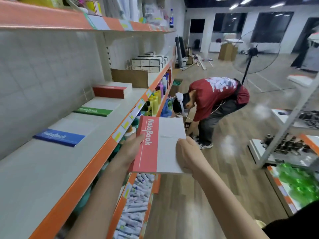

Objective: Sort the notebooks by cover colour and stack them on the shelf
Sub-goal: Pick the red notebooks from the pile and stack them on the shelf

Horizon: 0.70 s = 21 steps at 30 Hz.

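Shelf (51, 163) carries red stack (110, 91) farthest along, well past green and blue. Red notebook (155, 145) hangs off its front edge, pinched by left hand (133, 147) and right hand (188, 152); dropping it nearer would mix colours.

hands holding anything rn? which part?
Both grip one red notebook: left hand on its red spine-side edge, right hand on the opposite white edge, out in front of the shelf.
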Each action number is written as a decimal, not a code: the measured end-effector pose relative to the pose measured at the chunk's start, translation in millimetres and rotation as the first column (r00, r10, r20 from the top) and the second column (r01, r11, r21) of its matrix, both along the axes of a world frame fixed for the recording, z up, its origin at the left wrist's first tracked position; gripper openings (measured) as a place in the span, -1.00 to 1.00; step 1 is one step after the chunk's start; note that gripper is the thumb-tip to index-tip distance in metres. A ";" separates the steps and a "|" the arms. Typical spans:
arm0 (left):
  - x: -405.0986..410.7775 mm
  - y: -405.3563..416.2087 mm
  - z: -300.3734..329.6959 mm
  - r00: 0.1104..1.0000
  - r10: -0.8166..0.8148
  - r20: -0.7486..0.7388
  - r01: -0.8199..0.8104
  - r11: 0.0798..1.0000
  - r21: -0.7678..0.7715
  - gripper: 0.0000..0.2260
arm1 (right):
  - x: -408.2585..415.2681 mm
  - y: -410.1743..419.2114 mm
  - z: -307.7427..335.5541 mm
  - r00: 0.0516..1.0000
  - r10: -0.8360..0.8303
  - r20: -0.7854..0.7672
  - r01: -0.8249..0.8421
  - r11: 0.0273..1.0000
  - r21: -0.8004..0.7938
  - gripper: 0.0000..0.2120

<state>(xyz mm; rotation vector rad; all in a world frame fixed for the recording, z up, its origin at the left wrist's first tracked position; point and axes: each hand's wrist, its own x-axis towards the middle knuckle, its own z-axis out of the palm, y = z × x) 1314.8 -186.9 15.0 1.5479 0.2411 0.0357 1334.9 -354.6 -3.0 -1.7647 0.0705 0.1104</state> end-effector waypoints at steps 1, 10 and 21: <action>11.4 0.7 -0.4 1.000 0.005 -0.012 -0.005 1.000 0.002 -0.83 | 11.9 -0.5 -1.4 1.000 0.003 -0.005 -0.003 1.000 0.007 -0.86; 125.9 6.4 1.2 0.988 0.151 -0.032 -0.149 0.988 0.047 -0.75 | 145.3 7.7 1.7 0.987 0.153 0.039 -0.154 0.988 0.028 -0.82; 261.9 5.3 16.9 0.902 0.429 -0.040 -0.430 0.903 -0.011 -0.79 | 324.9 25.5 23.4 0.915 0.404 0.012 -0.403 0.914 -0.040 -0.83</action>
